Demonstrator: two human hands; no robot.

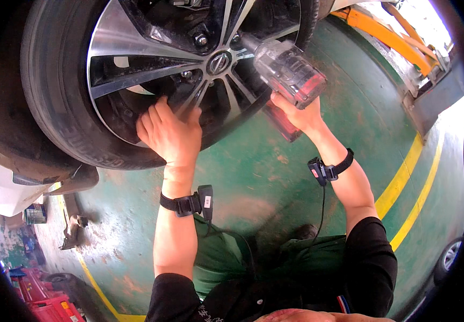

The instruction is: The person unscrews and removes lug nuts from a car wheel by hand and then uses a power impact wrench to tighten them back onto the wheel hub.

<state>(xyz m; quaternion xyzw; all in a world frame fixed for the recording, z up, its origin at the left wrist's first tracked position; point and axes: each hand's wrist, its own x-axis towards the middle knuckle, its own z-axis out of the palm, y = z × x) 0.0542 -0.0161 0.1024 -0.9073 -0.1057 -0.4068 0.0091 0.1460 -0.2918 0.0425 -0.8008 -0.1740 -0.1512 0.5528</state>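
Observation:
A car wheel (218,63) with a black and silver alloy rim hangs before me, its black tire (63,107) around it. In my right hand (304,114) is a cordless impact wrench (293,72), grey and red and slightly blurred. The wrench's front end reaches in between the spokes to a lug nut position right of the hub centre. Another lug nut (201,40) shows above the hub. My left hand (170,131) is closed over the lower part of the rim, thumb beside a spoke; some of its fingertips are hidden.
An orange lift arm (387,35) and a grey lift post (438,96) stand at the upper right. Yellow lines (403,177) cross the green floor. At the lower left is a red floor machine (47,298); a metal lift part (72,228) lies nearer the car.

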